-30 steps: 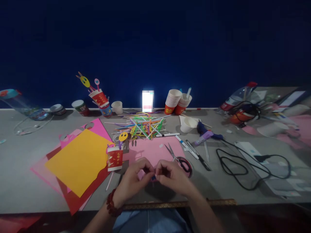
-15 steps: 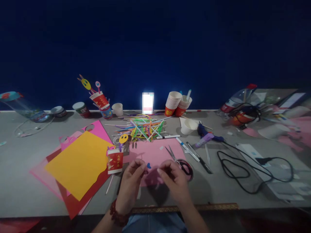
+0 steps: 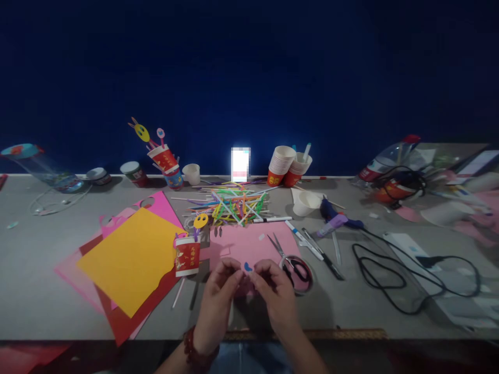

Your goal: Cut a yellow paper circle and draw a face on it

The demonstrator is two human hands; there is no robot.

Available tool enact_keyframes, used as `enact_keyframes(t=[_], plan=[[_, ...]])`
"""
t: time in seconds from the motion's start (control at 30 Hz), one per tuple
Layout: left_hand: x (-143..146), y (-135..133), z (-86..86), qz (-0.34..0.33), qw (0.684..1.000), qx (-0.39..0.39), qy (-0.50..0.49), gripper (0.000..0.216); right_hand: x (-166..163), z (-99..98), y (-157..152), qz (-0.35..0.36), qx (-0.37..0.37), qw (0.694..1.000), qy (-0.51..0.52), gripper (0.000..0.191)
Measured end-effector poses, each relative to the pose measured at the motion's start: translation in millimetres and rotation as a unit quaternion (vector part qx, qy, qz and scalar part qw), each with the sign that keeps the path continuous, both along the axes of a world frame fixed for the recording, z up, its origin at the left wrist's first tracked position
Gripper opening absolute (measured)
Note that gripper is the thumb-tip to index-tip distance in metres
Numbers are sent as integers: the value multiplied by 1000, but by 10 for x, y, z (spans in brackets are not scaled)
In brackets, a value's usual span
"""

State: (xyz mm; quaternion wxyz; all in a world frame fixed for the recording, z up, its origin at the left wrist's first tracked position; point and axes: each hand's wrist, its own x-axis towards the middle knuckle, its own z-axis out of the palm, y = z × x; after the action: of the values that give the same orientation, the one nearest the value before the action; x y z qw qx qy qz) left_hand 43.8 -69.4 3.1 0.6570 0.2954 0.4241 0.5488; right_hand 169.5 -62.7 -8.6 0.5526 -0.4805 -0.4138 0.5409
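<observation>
Both my hands meet over the pink paper sheet [image 3: 249, 240], fingertips pinched together. Between them is a small blue paper piece [image 3: 247, 267] with rounded lobes. The thumb and forefinger of my left hand [image 3: 220, 288] close on its left side. My right hand [image 3: 275, 291] pinches at its right edge; the fingers partly hide the piece's lower part. To the right of my right hand lie scissors [image 3: 281, 249] with dark handles, blades apart. A red paper cup [image 3: 187, 258] stands left of my left hand, with a yellow smiley face [image 3: 200, 221] above it.
Coloured paper sheets [image 3: 130, 262] overlap on the left. Behind the pink sheet lies a heap of colourful sticks [image 3: 237, 205]. Stacked paper cups [image 3: 279, 165] stand at the back. Markers [image 3: 306, 241], a blue glue gun [image 3: 339, 215] and a looped black cable [image 3: 380, 283] occupy the right.
My right hand has moved left until its fingertips meet those of my left hand at the blue piece. The view has shifted slightly.
</observation>
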Motion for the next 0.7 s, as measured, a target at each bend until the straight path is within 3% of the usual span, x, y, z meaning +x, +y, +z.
enact_keyframes(t=[0.1,0.2,0.27,0.37,0.47,0.57,0.7], plan=[[-205,-88,82,47,972,126,194,24,100,12,10,-13,26,999,-19,27],[-628,-2,138,165,879,223,388,35,202,13,47,-22,41,998,-34,28],[-960,139,121,227,819,207,484,51,241,8,76,-12,37,999,-32,30],[-1320,339,20,168,768,116,607,66,236,0,101,7,30,999,-25,31],[-1392,414,-88,82,743,53,662,68,194,-4,100,19,45,998,-43,28],[-1297,387,-142,63,733,51,675,72,182,0,93,31,70,994,-73,26],[-1192,287,-195,97,773,51,625,76,229,-1,84,26,86,992,-93,22]])
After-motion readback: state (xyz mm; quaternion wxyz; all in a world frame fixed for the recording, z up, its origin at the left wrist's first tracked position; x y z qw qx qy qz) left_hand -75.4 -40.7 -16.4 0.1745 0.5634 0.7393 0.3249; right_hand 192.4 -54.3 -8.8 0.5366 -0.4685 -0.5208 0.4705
